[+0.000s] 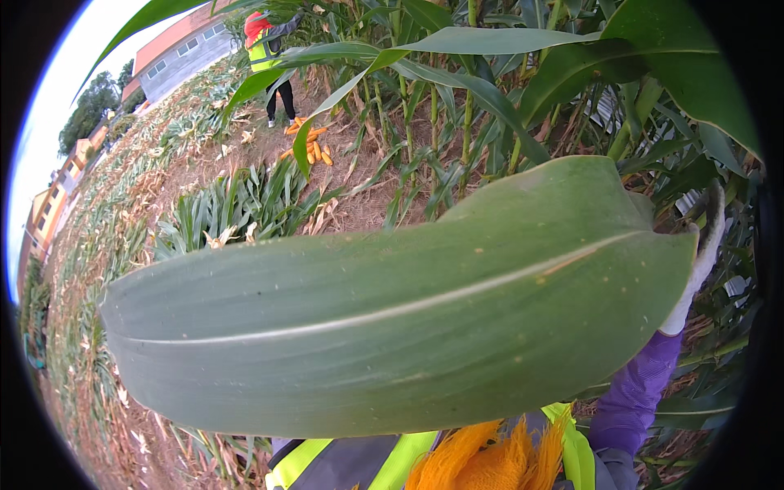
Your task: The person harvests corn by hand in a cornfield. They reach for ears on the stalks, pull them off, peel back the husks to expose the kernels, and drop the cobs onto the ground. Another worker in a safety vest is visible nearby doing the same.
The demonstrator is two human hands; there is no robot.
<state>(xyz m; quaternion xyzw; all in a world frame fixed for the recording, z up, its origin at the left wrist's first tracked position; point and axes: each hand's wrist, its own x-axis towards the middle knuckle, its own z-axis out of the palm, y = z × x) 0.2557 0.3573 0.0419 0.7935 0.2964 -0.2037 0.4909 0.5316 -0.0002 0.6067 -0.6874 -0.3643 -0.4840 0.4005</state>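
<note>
A broad green maize leaf (392, 318) with a pale midrib stretches across the view, close to the camera. It hides most of what lies before my chest. Behind its right end shows my right hand (707, 257) in a whitish glove, with a purple sleeve (637, 392) below. A finger or the glove's edge points upward beside the maize plants; the leaf covers the rest, so its grip cannot be made out. My left hand is out of view.
Standing maize stalks (468, 116) line the top and right. A person in a high-visibility vest (263, 55) stands beside a pile of husked orange maize cobs (312, 147). Cut stalks and leaves (239, 205) lie on the ground. Buildings (184, 49) stand farther off.
</note>
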